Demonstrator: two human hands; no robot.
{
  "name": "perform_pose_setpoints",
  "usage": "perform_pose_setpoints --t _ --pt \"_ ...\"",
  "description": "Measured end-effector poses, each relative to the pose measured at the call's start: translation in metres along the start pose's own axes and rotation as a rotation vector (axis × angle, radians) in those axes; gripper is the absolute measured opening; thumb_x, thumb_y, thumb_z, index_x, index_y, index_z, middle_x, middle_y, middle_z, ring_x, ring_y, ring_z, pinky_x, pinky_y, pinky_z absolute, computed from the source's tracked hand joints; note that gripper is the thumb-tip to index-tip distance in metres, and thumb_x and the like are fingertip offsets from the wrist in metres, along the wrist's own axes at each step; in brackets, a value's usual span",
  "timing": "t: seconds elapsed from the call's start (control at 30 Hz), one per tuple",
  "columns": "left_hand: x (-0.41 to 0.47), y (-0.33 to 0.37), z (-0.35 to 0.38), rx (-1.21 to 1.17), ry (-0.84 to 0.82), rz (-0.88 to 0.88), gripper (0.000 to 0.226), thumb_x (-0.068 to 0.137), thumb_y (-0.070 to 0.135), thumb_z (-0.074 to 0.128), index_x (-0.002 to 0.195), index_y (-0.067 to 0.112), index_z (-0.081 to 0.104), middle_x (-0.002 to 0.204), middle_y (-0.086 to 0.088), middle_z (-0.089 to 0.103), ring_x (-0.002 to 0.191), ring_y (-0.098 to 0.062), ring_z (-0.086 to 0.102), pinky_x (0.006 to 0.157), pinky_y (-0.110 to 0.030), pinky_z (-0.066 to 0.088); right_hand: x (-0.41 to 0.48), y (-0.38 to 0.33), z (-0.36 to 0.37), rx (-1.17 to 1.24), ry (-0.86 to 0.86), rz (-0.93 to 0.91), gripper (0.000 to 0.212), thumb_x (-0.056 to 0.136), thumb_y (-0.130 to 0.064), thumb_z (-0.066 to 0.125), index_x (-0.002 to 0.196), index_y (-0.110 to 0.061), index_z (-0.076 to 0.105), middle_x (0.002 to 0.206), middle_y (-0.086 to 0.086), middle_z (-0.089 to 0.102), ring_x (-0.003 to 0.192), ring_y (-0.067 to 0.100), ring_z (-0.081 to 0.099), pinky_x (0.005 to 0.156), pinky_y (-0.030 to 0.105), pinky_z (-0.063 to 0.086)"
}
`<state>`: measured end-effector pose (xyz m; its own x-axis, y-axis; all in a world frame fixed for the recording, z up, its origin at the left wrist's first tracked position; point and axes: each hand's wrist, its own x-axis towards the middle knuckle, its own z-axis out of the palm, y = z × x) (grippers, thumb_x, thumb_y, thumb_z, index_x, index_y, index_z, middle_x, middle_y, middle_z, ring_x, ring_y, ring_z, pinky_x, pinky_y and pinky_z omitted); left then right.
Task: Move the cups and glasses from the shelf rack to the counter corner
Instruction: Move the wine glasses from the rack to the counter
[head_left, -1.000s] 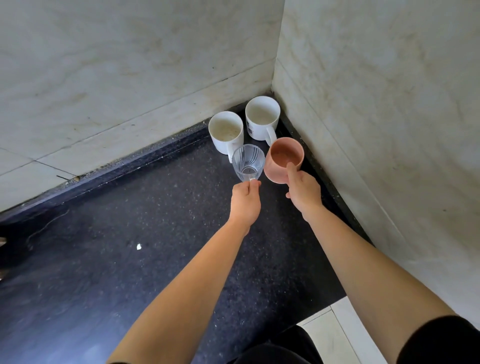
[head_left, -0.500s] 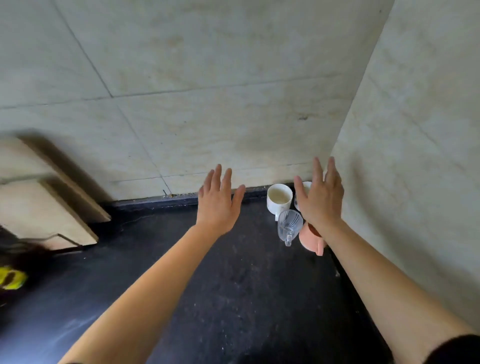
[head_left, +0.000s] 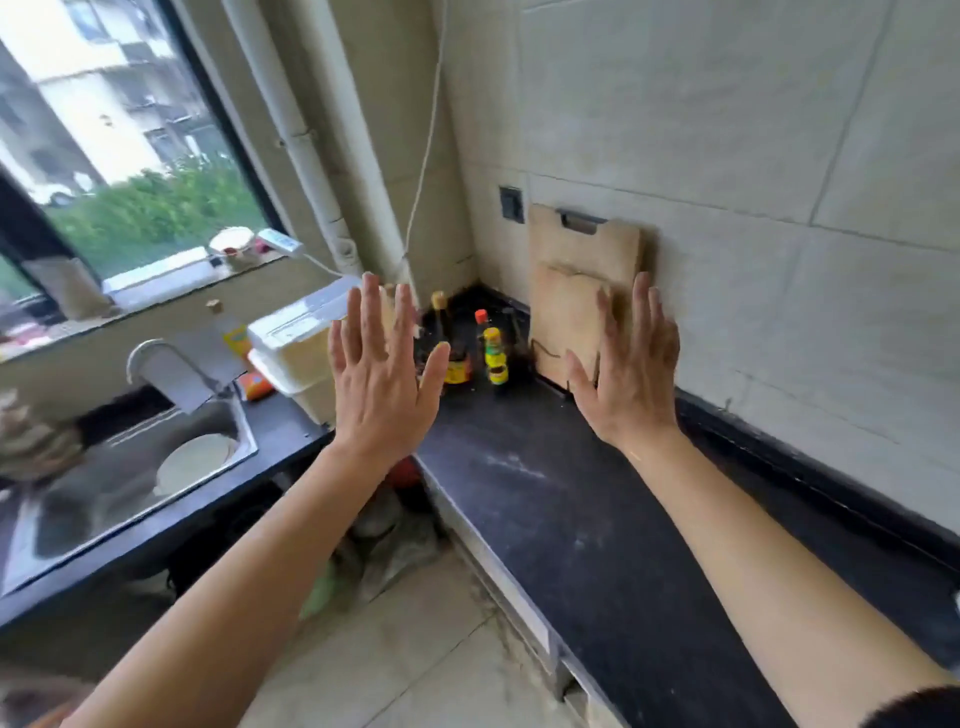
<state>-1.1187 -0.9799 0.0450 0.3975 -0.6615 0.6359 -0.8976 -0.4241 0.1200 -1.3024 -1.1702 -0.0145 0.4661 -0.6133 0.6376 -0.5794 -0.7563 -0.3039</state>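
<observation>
My left hand (head_left: 382, 371) and my right hand (head_left: 626, 366) are both raised in front of me, palms forward, fingers spread, holding nothing. They hover above the black counter (head_left: 566, 519). No cups or glasses are in view now, and no shelf rack is visible. The counter corner where the cups stood is out of frame to the right.
Two wooden cutting boards (head_left: 576, 291) lean on the tiled wall. Sauce bottles (head_left: 493, 353) stand in the far corner beside a white box (head_left: 301, 343). A steel sink (head_left: 130, 473) with a tap and a plate lies at left, under a window.
The view has swung left, away from the corner with the two white mugs, glass and pink cup. Both hands let go of the glass and pink cup and stay open.
</observation>
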Motion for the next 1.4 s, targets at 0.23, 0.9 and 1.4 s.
perform_pose_setpoints --t 0.23,0.9,1.4 --pt "-0.075 -0.192 -0.104 0.188 0.094 -0.243 0.071 0.100 0.052 0.037 0.159 0.017 0.020 0.166 -0.018 0.008 0.153 -0.036 0.006 0.119 -0.060 0.011 0.023 -0.228 0.079 0.206 -0.028 -0.327 0.077 0.100 -0.055 0.046 0.162 -0.022 0.016 0.169 0.021 0.003 0.153 0.044 0.009 0.121 0.060 0.009" --pt "-0.276 -0.646 -0.320 0.673 0.077 -0.746 0.082 0.093 0.062 0.039 0.160 0.021 0.016 0.167 -0.016 -0.001 0.154 -0.035 0.000 0.119 -0.062 0.009 -0.040 -0.841 0.276 0.594 -0.163 -0.884 0.079 0.097 -0.056 0.051 0.161 -0.018 0.023 0.168 0.023 0.003 0.154 0.042 0.011 0.123 0.055 0.006" --pt "-0.264 -0.953 -0.358 0.742 -0.012 -0.972 0.083 0.091 0.071 0.014 0.160 0.026 0.004 0.167 -0.009 -0.014 0.154 -0.027 -0.013 0.122 -0.055 0.000 -0.021 -1.144 0.462 0.731 -0.390 -0.978 0.079 0.099 -0.060 0.041 0.162 -0.019 0.016 0.168 0.020 0.003 0.154 0.040 0.012 0.119 0.057 0.021"
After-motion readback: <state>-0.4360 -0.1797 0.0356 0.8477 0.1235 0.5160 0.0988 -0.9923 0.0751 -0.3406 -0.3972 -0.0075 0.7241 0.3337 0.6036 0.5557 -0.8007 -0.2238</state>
